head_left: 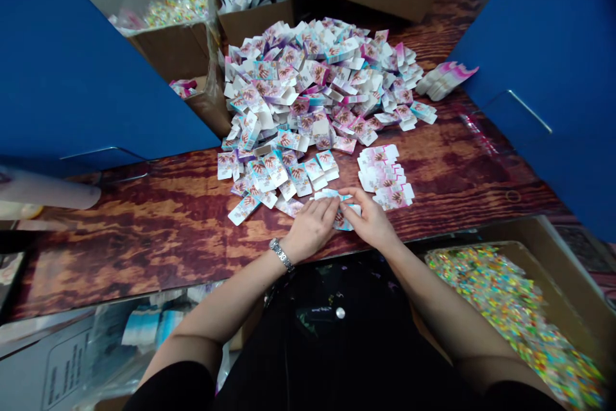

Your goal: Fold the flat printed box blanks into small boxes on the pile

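Head view, looking down at a reddish-brown wood-grain table top [144, 257]. The left hand [310, 228] and right hand [370, 220] sit close together, both narrow, their fingers on a few small white die-cut cards with pink and blue print [345, 218]; I cannot tell whether those cards are firmly gripped or only pressed.

Straight ahead of the hands lies a loose heap of matching cards [308, 90], its near edge almost under the left hand. A careless sweep could disturb it, and the silver link wristwatch [282, 254] on the left wrist could snag card edges. Just ahead of the right hand, a small squared stack of cards [385, 177] could be knocked over and lost among the loose ones. Cards slipping off the near table edge could fall into the brown cardboard box of multicoloured pieces [510, 315] below and right of the right hand. Tall blue panels [543, 77] hem in the table on both sides.
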Demonstrator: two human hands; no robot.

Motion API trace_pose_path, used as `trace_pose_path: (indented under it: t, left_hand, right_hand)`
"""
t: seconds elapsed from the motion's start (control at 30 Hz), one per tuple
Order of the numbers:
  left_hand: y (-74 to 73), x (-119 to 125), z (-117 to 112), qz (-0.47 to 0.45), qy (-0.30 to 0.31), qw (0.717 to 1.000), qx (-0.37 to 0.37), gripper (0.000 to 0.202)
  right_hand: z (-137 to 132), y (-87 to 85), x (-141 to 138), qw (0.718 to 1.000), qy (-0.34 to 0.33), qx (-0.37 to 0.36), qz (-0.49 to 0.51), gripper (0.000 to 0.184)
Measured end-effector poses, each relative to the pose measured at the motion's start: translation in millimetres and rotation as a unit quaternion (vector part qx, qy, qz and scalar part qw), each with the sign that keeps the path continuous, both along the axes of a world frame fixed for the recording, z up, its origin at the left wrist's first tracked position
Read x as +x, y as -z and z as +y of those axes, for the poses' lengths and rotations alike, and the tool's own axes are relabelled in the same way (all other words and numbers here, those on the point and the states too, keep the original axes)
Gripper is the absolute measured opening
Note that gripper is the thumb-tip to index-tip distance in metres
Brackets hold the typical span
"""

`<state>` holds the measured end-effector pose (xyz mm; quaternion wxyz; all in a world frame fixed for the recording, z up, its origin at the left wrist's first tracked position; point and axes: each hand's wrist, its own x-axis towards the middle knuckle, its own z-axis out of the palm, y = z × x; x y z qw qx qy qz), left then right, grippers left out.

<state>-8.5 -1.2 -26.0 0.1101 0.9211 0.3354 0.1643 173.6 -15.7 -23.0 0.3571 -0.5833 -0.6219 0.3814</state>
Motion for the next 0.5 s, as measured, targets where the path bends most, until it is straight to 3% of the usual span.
trace_pose_path:
  t: [0.13, 0.27, 0.37, 0.5]
  left_hand:
    - [6.8, -5.2, 1.9, -0.075, -0.053, 0.995, -0.038, 0.047]
    - [5.6, -6.7, 4.0, -0.131, -0.118, 0.982, -0.067, 0.047]
    - [-3.6, -3.1, 1.6, -0.154, -0.125, 0.974, -0.106, 0.057]
    - [-12.2, -0.2, -2.4, -0.178, -0.108, 0.968, -0.139, 0.065]
  right_hand:
    - [-5.7, -8.8, 2.1, 0.999, 0.013, 0.039, 0.018, 0.040]
    - [-17.1, -15.3, 1.9, 0.985, 0.040, 0.159, -0.044, 0.030]
    - [-22.4, -12.7, -4.3, 0.963, 0.021, 0.238, -0.121, 0.025]
    - [-24.1, -7.9, -11.8, 0.968, 0.005, 0.230, -0.104, 0.031]
